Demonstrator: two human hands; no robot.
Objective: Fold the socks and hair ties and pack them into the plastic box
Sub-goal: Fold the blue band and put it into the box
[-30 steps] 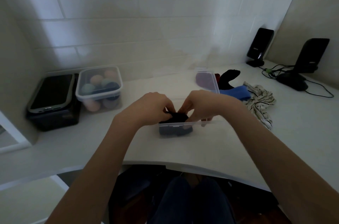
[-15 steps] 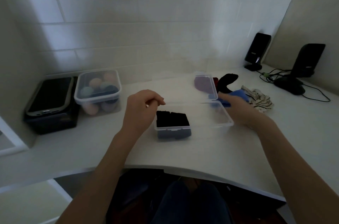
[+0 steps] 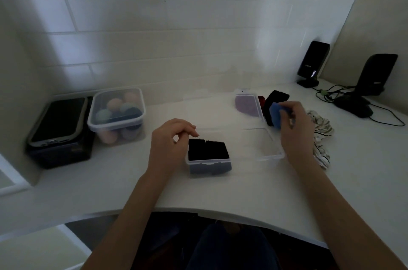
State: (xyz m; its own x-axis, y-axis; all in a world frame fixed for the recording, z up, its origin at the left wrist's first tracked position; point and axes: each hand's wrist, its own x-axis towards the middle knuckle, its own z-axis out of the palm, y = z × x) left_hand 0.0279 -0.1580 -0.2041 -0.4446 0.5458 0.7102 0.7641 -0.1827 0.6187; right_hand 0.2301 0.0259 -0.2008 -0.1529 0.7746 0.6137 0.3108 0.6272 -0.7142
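Observation:
A clear plastic box (image 3: pixel 271 156) lies open on the white desk. Two folded black socks (image 3: pixel 207 150) fill its left end; the right part holds nothing. My left hand (image 3: pixel 170 139) hovers beside the box's left side, fingers loosely curled, holding nothing. My right hand (image 3: pixel 294 125) is past the box's right end, closed on a blue sock (image 3: pixel 277 113). Behind it lie a black sock (image 3: pixel 276 98) and something red (image 3: pixel 261 101). A purple piece (image 3: pixel 246 104) shows through the raised clear lid. A striped cloth (image 3: pixel 321 135) lies to the right of my right hand.
A lidded tub of coloured balls (image 3: pixel 118 113) and a phone on a dark box (image 3: pixel 58 119) stand at the back left. Two black stands (image 3: pixel 312 63) with cables (image 3: pixel 388 115) sit at the back right. The desk's curved front edge (image 3: pixel 220 214) is close to my body.
Both hands left the black socks in the box. My right hand reached right to the sock pile and took hold of the blue sock; my left hand drew back to the box's left side.

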